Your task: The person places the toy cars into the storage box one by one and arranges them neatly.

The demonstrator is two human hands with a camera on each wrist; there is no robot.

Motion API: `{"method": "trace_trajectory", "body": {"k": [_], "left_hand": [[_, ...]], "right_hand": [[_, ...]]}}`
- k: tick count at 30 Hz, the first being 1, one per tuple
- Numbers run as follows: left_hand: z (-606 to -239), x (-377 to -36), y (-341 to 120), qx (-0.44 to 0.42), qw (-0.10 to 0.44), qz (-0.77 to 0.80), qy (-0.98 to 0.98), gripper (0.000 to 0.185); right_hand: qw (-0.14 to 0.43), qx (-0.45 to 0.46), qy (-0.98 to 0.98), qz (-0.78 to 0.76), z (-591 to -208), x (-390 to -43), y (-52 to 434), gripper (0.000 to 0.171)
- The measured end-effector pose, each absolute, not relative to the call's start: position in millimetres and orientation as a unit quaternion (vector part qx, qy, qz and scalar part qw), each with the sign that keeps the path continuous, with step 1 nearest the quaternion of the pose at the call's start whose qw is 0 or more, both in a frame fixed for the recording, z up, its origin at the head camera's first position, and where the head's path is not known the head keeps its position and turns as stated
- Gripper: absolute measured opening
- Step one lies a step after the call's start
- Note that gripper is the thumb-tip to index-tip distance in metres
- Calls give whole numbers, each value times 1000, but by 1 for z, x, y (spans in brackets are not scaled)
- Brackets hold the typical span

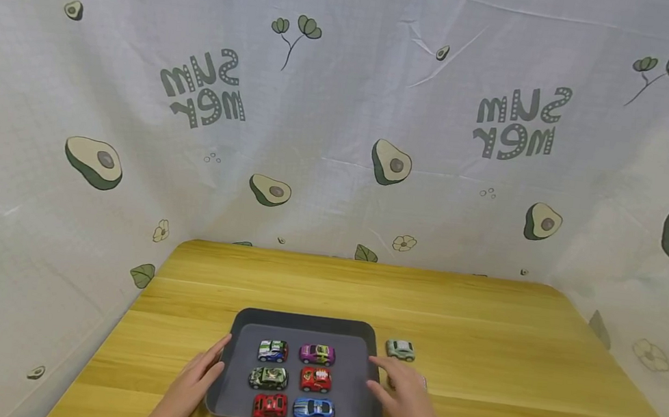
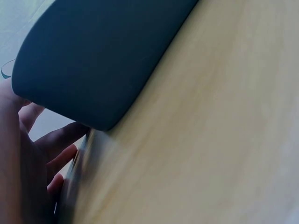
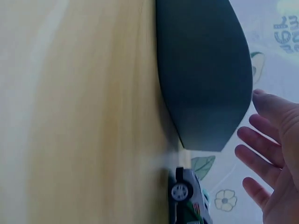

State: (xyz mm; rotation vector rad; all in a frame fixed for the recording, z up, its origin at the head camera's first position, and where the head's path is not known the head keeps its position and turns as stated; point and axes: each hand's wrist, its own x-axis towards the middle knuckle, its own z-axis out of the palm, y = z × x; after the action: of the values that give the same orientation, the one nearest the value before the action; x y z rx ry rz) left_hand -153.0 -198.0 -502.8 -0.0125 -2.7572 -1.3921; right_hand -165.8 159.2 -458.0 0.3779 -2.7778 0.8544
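A dark grey tray (image 1: pixel 352 403) lies on the table with several toy cars in two columns. On the left are a white-blue car (image 1: pixel 272 351), a green camouflage car (image 1: pixel 268 378) and a red-black car (image 1: pixel 270 406). A purple car (image 1: pixel 317 354), a red car (image 1: pixel 316 379) and a blue car (image 1: pixel 314 410) form the right column. My left hand (image 1: pixel 190 385) is at the tray's left side, fingers loosely extended and touching its edge. At the right side, my right hand (image 1: pixel 411 406) has its fingers spread, thumb against or close to the rim.
Right of the tray stands a pale green toy car (image 1: pixel 400 349). Another car, mostly hidden behind my right hand in the head view, may be the white-and-green toy car (image 3: pixel 189 198) in the right wrist view. A white avocado-print curtain (image 1: pixel 347 100) surrounds the wooden table (image 1: pixel 482 322).
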Motion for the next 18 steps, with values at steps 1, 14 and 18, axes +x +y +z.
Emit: {"method": "trace_trajectory", "body": {"k": [1,14,18], "left_hand": [[-503,-153,-198,-4,26,-450,-892,45],[-502,-153,-197,-6,24,-454,-891,46],[-501,-152,-197,-5,24,-456,-890,46]], "right_hand": [[108,130,-944,285,-459,-165,161,35],[124,119,-947,272,-465,-153,193,32],[89,104,-949,284,-466,-148,202,30]]}}
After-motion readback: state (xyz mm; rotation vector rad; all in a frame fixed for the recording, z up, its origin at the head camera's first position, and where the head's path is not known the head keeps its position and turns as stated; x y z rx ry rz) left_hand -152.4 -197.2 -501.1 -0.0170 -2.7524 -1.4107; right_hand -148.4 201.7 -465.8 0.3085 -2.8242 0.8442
